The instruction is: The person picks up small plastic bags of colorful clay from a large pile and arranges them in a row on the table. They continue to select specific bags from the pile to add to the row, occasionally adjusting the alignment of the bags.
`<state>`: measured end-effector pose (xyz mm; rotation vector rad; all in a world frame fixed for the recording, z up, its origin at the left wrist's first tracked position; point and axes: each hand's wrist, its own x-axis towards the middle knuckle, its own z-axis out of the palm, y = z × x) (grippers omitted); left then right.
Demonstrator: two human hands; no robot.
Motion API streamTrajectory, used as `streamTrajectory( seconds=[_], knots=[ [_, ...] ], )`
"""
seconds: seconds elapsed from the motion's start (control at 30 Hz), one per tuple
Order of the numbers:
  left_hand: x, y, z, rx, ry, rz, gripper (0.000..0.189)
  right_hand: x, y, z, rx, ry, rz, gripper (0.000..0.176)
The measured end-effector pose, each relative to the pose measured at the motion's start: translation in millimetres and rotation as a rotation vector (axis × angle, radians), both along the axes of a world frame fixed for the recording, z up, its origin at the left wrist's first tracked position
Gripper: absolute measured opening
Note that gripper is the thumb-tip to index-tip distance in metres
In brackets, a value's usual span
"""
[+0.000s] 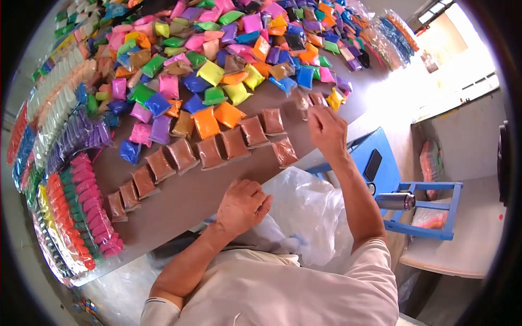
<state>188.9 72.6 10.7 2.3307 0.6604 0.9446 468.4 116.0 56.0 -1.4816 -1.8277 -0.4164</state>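
Several brown packets [209, 152] lie in a slanting row on the brown table [179, 209]. Just below that row, over the table's near edge, is my left hand [242, 205], its fingers curled in, with nothing visible in them. My right hand [328, 127] reaches to the table's right part, fingers pinched together beside small brown packets [317, 99] and a yellow packet [335, 99]. What its fingertips hold, if anything, is too small to make out. The brown packet [284, 151] at the row's right end lies between my two hands.
A heap of coloured packets [212, 73] covers the far side. Clear bags of sorted packets [70, 212] line the left. A clear plastic bag [307, 212] hangs at the near edge. A blue stool [389, 157] at right holds a phone [373, 164] and a metal bottle [396, 201].
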Motion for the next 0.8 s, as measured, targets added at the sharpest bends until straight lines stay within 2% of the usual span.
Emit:
streamTrajectory(
  seconds=[0.03,0.17,0.3,0.37,0.4,0.47,0.5,0.63,0.7,0.8],
  knots=[
    [0,0,0,0.007,0.002,0.007,0.016,-2,4,8,0.03,0.081,-0.054,0.008],
    [-1,0,-1,0.011,-0.014,-0.007,0.016,-22,48,35,0.07,0.151,-0.027,0.008],
    [-1,1,0,0.023,-0.027,-0.006,0.017,-49,118,52,0.194,0.175,0.092,0.008],
    [0,0,-2,0.019,-0.031,-0.001,0.017,-55,136,59,-0.048,0.167,0.151,0.009],
    [-1,-1,-2,0.011,-0.035,-0.001,0.018,-56,134,60,-0.048,0.168,0.152,0.009],
    [-3,0,0,0.004,-0.041,-0.005,0.018,-51,124,64,-0.114,0.3,0.109,0.014],
    [-3,0,0,-0.005,-0.047,-0.012,0.018,-47,106,71,-0.257,0.358,0.022,0.016],
    [-4,-1,-3,0.001,-0.082,-0.009,0.018,-25,17,46,-0.429,0.4,-0.018,0.019],
    [-2,-1,-3,0.016,-0.085,-0.009,0.018,-20,-30,28,-0.55,0.334,0.048,0.03],
    [-3,-1,2,0.017,-0.039,-0.018,0.018,-46,-80,6,-0.536,0.26,0.001,0.039]
  ],
)
